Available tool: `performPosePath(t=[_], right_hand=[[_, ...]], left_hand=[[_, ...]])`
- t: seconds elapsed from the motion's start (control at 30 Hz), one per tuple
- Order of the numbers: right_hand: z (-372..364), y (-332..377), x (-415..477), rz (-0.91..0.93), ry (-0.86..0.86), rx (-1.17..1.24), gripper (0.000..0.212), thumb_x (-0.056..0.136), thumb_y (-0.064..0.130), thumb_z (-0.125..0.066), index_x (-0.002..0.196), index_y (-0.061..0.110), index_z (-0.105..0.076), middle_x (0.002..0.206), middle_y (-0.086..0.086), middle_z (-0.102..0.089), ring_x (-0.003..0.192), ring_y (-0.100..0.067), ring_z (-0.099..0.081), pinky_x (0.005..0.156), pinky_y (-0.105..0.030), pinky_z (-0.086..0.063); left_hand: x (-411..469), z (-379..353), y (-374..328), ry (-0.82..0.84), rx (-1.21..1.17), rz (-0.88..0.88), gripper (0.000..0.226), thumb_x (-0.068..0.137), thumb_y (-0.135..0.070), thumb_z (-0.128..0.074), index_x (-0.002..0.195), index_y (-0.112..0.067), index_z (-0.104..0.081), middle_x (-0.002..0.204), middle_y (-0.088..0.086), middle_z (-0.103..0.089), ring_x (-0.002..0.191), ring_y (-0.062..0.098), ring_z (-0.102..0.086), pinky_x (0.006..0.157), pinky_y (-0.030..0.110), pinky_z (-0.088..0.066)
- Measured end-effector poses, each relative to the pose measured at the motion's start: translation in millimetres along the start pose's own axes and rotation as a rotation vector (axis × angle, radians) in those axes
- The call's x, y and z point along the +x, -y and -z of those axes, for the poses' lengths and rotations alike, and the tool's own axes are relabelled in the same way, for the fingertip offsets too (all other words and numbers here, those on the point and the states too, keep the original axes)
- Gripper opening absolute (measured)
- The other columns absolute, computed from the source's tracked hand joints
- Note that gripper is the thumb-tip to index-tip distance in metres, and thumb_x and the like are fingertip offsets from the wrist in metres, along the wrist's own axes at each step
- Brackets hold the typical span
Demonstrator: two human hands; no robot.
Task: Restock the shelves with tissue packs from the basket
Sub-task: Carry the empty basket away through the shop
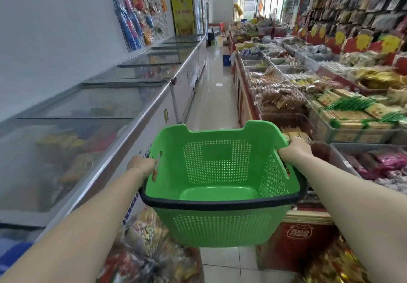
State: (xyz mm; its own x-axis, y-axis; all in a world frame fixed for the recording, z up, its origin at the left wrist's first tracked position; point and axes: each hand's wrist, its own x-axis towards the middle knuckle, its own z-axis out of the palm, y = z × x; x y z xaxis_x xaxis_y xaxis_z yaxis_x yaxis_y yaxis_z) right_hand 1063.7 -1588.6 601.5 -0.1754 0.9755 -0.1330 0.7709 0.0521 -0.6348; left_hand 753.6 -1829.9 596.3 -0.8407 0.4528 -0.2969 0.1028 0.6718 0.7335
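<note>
Here, a green perforated plastic basket with a black rim band is held in the air over the middle of the shop aisle, between both arms. The left hand is closed around the slot handle in the left wall of the basket, with the fingers passing through the slot. The right hand is closed over the top edge of the right wall, beside the slot there. The basket is tilted, so its open mouth points up and back to the person, and the inside is seen: only the smooth green bottom shows (no pack is seen in it). Its long axis runs from left to right, across the aisle, from one hand to the other.

At the left side of the aisle stands a long row of white chest freezers with sliding glass lids. At the right side are the open display bins with packed snacks, and the right hand is just beside the near corner of one bin. Below the basket is the pale tiled floor, with a red carton box near its right lower side.
</note>
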Motion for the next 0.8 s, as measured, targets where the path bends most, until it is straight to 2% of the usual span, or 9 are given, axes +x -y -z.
performPosePath(t=[0.07, 0.17, 0.23, 0.33, 0.4, 0.43, 0.57, 0.7, 0.8], right_hand=[[-10.0, 11.9, 38.7, -0.003, -0.004, 0.002, 0.037, 0.088, 0.010, -0.057, 0.123, 0.000, -0.052, 0.103, -0.015, -0.061, 0.073, -0.022, -0.059, 0.051, -0.027, -0.043], [-25.1, 29.3, 98.7, 0.009, 0.013, -0.015, 0.037, 0.086, 0.011, -0.059, 0.121, 0.001, -0.053, 0.100, -0.014, -0.063, 0.079, -0.026, -0.061, 0.053, -0.030, -0.046], [-33.7, 41.4, 140.9, 0.003, 0.039, -0.002, 0.038, 0.086, 0.007, -0.056, 0.123, 0.000, -0.052, 0.102, -0.015, -0.063, 0.075, -0.024, -0.059, 0.049, -0.028, -0.040], [-41.0, 60.8, 208.9, 0.003, 0.061, 0.029, 0.040, 0.085, 0.004, -0.054, 0.125, 0.001, -0.051, 0.105, -0.016, -0.062, 0.080, -0.026, -0.059, 0.052, -0.028, -0.041], [-40.4, 75.3, 253.5, 0.000, 0.088, 0.041, 0.040, 0.084, 0.002, -0.052, 0.124, 0.002, -0.051, 0.099, -0.014, -0.061, 0.076, -0.024, -0.058, 0.053, -0.028, -0.042], [-39.5, 82.4, 275.2, -0.007, 0.096, 0.050, 0.039, 0.085, 0.001, -0.051, 0.124, 0.003, -0.050, 0.096, -0.013, -0.060, 0.072, -0.022, -0.057, 0.052, -0.028, -0.041], [-38.1, 112.3, 353.1, 0.002, 0.094, 0.061, 0.051, 0.086, 0.002, -0.051, 0.136, 0.003, -0.041, 0.110, -0.016, -0.057, 0.069, -0.019, -0.054, 0.048, -0.027, -0.038], [-50.5, 140.7, 418.4, 0.028, 0.095, 0.061, 0.046, 0.085, 0.003, -0.052, 0.131, 0.003, -0.046, 0.096, -0.012, -0.056, 0.064, -0.018, -0.051, 0.046, -0.027, -0.036], [-65.9, 163.3, 467.0, 0.038, 0.101, 0.065, 0.050, 0.086, 0.000, -0.050, 0.135, 0.004, -0.042, 0.091, -0.011, -0.055, 0.062, -0.018, -0.050, 0.045, -0.026, -0.035]], left_hand=[[36.9, -12.5, -15.5, 0.001, -0.005, 0.019, 0.034, 0.096, -0.019, -0.054, 0.066, -0.004, -0.057, 0.059, 0.006, -0.063, 0.055, 0.019, -0.052, 0.078, 0.038, -0.054], [87.5, -31.9, -40.7, -0.030, 0.009, 0.021, 0.034, 0.096, -0.017, -0.054, 0.065, -0.003, -0.059, 0.042, 0.001, -0.055, 0.047, 0.016, -0.043, 0.056, 0.028, -0.042], [123.0, -47.9, -58.0, -0.037, -0.005, 0.035, 0.030, 0.096, -0.016, -0.054, 0.071, -0.002, -0.062, 0.042, 0.001, -0.053, 0.044, 0.014, -0.040, 0.053, 0.026, -0.035], [178.0, -72.0, -85.6, -0.031, -0.010, 0.077, 0.033, 0.094, -0.016, -0.054, 0.064, -0.004, -0.061, 0.047, 0.004, -0.058, 0.052, 0.020, -0.048, 0.071, 0.029, -0.047], [214.0, -88.1, -107.6, 0.007, -0.014, 0.099, 0.034, 0.094, -0.015, -0.054, 0.064, -0.003, -0.063, 0.058, 0.008, -0.065, 0.065, 0.024, -0.057, 0.088, 0.040, -0.052], [231.2, -95.6, -120.3, 0.020, -0.019, 0.100, 0.032, 0.094, -0.014, -0.053, 0.067, -0.002, -0.063, 0.062, 0.010, -0.066, 0.068, 0.024, -0.059, 0.091, 0.044, -0.052], [297.3, -120.3, -164.2, 0.032, -0.045, 0.098, 0.027, 0.093, -0.013, -0.054, 0.072, -0.001, -0.065, 0.072, 0.013, -0.068, 0.077, 0.028, -0.065, 0.088, 0.046, -0.054], [357.7, -134.4, -197.8, 0.034, -0.056, 0.103, 0.022, 0.094, -0.013, -0.054, 0.081, 0.001, -0.064, 0.066, 0.011, -0.066, 0.070, 0.026, -0.061, 0.089, 0.047, -0.053], [407.4, -143.8, -222.5, 0.028, -0.018, 0.094, 0.025, 0.095, -0.017, -0.052, 0.085, 0.001, -0.065, 0.065, 0.009, -0.066, 0.069, 0.024, -0.062, 0.088, 0.041, -0.052]])
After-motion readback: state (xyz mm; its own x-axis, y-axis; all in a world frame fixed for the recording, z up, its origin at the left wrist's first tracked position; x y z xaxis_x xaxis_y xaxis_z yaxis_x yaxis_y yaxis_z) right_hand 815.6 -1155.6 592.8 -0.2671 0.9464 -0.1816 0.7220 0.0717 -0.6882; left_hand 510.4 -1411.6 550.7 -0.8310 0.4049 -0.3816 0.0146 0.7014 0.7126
